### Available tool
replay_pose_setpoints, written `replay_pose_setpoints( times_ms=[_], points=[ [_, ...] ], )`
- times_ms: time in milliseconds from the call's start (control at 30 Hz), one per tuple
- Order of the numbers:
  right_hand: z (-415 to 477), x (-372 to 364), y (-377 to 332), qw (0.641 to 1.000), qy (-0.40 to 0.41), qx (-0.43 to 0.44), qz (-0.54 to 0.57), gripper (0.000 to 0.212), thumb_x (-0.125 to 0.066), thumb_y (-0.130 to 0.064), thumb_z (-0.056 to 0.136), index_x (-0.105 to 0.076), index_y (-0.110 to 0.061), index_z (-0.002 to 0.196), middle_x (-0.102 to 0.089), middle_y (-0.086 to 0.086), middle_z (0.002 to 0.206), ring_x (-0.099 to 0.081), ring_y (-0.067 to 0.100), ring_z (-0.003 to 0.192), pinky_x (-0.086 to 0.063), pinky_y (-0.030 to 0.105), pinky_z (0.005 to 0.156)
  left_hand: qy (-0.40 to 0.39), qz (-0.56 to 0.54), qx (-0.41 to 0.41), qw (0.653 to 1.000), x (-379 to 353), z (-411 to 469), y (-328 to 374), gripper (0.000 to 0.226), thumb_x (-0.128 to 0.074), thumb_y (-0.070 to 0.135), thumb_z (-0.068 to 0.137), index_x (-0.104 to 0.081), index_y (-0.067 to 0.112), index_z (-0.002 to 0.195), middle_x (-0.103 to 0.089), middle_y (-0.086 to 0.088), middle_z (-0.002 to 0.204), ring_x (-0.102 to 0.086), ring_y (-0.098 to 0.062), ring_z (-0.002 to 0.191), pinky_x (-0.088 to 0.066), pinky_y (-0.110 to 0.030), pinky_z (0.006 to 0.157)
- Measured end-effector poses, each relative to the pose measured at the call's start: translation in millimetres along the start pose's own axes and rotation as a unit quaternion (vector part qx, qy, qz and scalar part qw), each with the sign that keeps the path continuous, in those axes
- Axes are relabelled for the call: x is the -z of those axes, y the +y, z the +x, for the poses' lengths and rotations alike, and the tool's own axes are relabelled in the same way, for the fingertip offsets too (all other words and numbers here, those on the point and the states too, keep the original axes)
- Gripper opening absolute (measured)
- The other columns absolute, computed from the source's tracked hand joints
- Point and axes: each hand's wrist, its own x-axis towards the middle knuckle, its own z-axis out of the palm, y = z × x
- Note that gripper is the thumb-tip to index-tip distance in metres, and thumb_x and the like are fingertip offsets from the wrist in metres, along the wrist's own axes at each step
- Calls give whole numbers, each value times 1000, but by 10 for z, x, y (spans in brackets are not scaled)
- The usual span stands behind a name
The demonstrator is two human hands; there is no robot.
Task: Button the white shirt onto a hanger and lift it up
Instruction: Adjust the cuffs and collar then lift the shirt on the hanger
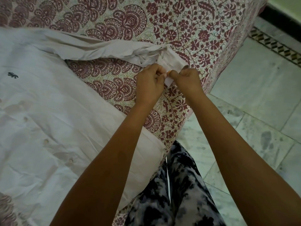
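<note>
Bedsheet (pixel 187 30): cream with maroon floral and paisley print, draped down at right. Floor (pixel 260 103): pale marbled tiles. Border strip (pixel 275 46): dark geometric pattern, upper right. Trousers (pixel 184 193): black-and-white mottled print, bottom centre.

White shirt (pixel 40 111): body cut off by the left and lower edges. Sleeve cuff (pixel 173 61): pinched part hidden behind the curled fingers of the left hand (pixel 149 82) and right hand (pixel 187 79). Chest emblem (pixel 13 75): dark, too small to identify.
</note>
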Motion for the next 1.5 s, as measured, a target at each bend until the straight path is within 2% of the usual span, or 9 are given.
replay_pose_setpoints(
  times_ms=[300,500,700,867,1033,1167,1300,1400,1500],
  points=[
    [-8,25,-76,994,-26,-27,102,23,-61,-9,83,-43,-8,68,-47,9,63,-48,1,35,-37,11,39,-37,-111,58,991,66,66,53,4,-63,4,81,-64,7,81,-61,5,75,-54,-6,66,-47,-15,65],
    [-41,62,47,993,-47,99,37,19,-58,-21,77,-70,-8,82,-67,12,75,-54,21,65,-41,33,61,-215,-370,343,836,203,210,78,13,-54,3,89,-60,11,81,-63,4,60,-58,-6,59,-51,-16,61],
    [26,95,54,974,-33,211,-71,22,-60,-28,77,-69,-13,90,-69,8,78,-60,32,65,-48,40,57,-262,-349,356,826,273,339,90,14,-50,6,91,-60,8,81,-61,3,60,-55,-8,59,-50,-17,58],
    [59,179,-39,867,59,415,-269,16,-58,-22,76,-54,-7,74,-50,2,70,-46,18,69,-23,24,56,-260,-343,344,835,264,319,92,13,-50,10,93,-62,10,86,-62,1,72,-59,-8,66,-52,-20,65],
    [134,380,49,779,81,495,-376,17,-57,-10,74,-55,-3,90,-59,22,98,-50,30,85,-34,28,63,-162,-377,378,830,304,307,128,43,-41,41,96,-56,6,115,-64,-9,102,-64,-19,89,-57,-27,76],
    [65,405,228,812,23,461,-356,34,-54,-8,79,-63,-7,112,-56,26,113,-58,37,96,-48,30,71,-143,-377,387,829,227,325,238,40,-55,35,90,-51,10,121,-64,-8,103,-63,-24,97,-57,-35,82],
    [53,342,502,870,5,390,-302,37,-44,-15,74,-68,-4,100,-57,25,108,-55,39,95,-45,33,78,-83,-340,404,846,12,313,287,29,-54,-1,87,-56,3,115,-62,-3,93,-60,-13,76,-54,-18,54],
    [31,305,667,973,72,196,-99,36,-39,-19,75,-63,-1,96,-54,15,111,-52,30,101,-48,47,83,-105,-326,392,854,-59,245,187,30,-49,-3,85,-52,4,113,-59,-2,92,-57,-18,90,-53,-21,58],
    [-33,343,538,985,80,21,148,43,-35,-45,74,-56,-18,101,-59,6,101,-60,22,87,-54,38,75,-103,-420,411,802,-98,121,151,26,-40,-8,83,-52,8,98,-58,-5,93,-57,-21,92,-54,-31,78]
  ],
)
